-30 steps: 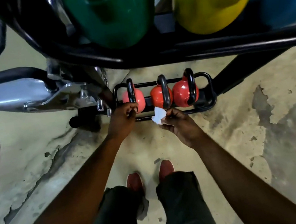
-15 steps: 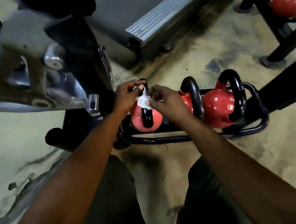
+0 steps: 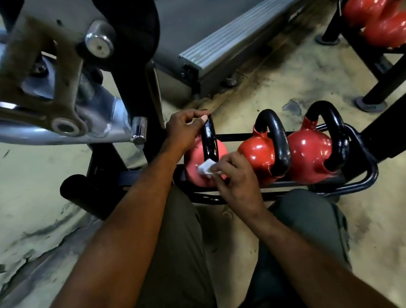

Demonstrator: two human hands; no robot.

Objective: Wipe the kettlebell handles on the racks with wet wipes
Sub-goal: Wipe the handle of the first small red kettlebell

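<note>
**Wiping down the leftmost kettlebell's handle**

Pinching the crown of the black handle (image 3: 209,139) between the thumb and fingertips of the left hand (image 3: 182,130), with the wrist bent in from the left side. Gripping a small crumpled wet wipe (image 3: 206,168) in the curled fingers of the right hand (image 3: 236,183) and pressing it where the near leg of that handle meets the red body of the leftmost kettlebell (image 3: 192,163). Reaching both forearms forward and down from a low crouch, knees showing beneath them.

Judging the kettlebell to be heavy, rigid cast metal: unlikely to budge under a wipe, needing no lifting, only steadying at the top of the loop. Guessing the glossy black paint to be slick once damp, so favouring a wrap of the wipe around the bar over a flat dab. Treating the wipe as light, limp and quick to bunch or tear, so holding it by a fold looks best.

Finding the kettlebell seated at the left end of a low black rack (image 3: 369,173) on the worn floor (image 3: 293,93), beside a middle kettlebell (image 3: 257,155) and a right kettlebell (image 3: 308,158), neither under a hand. Noting, further out, a chrome machine frame (image 3: 32,113) at the left, a treadmill deck (image 3: 227,5) beyond, and more red kettlebells (image 3: 380,11) on a second rack at the upper right.
</note>
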